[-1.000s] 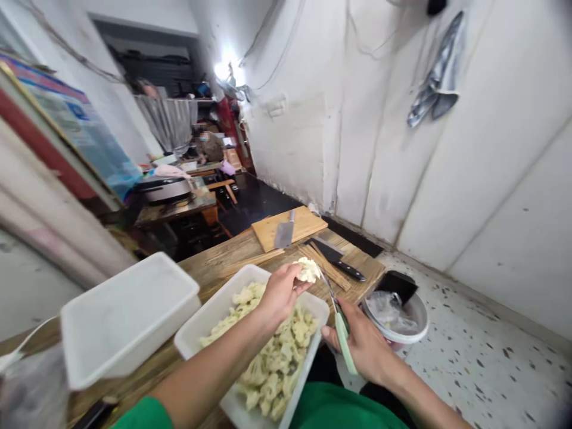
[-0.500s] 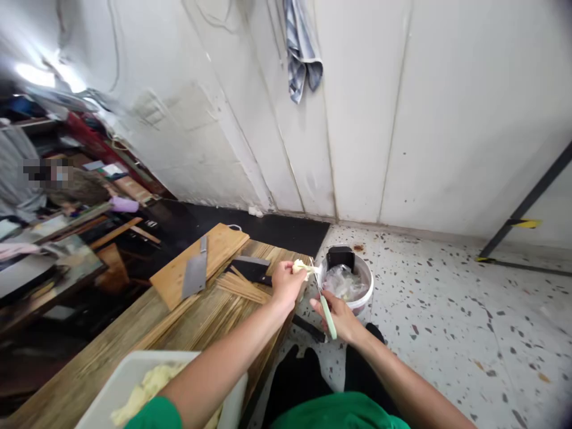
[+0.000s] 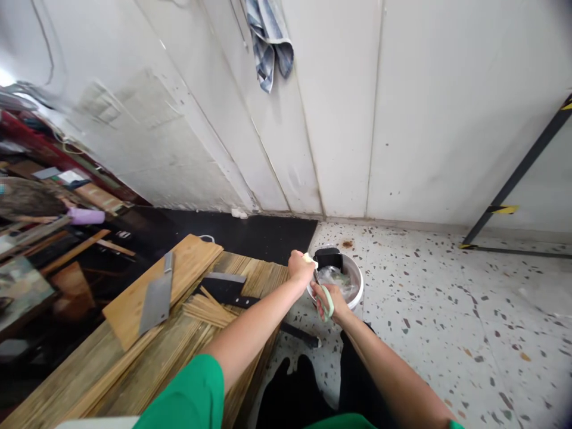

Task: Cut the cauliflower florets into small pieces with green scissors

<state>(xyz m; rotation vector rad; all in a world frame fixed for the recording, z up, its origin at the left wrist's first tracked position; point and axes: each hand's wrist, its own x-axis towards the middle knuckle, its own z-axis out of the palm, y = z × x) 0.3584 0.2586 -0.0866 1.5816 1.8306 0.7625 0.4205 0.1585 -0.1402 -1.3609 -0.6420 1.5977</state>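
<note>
My left hand (image 3: 298, 267) is closed on a small pale piece of cauliflower (image 3: 308, 258), held out over the rim of a white bucket (image 3: 356, 288) on the floor. My right hand (image 3: 329, 300) grips a small knife with a light green handle (image 3: 327, 301); its blade points up toward the cauliflower piece. The two hands are almost touching, just past the corner of the wooden table (image 3: 134, 357). The bucket holds a clear plastic liner and a black object (image 3: 328, 258) at its far rim.
On the table lie a wooden cutting board (image 3: 187, 268) with a cleaver (image 3: 156, 295), a dark broad-bladed knife (image 3: 227, 289) and a bundle of thin sticks (image 3: 210, 310). A striped cloth (image 3: 268, 42) hangs on the white wall. Speckled floor spreads to the right.
The view swung right, away from the white tubs of cauliflower. Both hands moved from above the tub out over the bucket on the floor, still holding the cauliflower piece and the knife.
</note>
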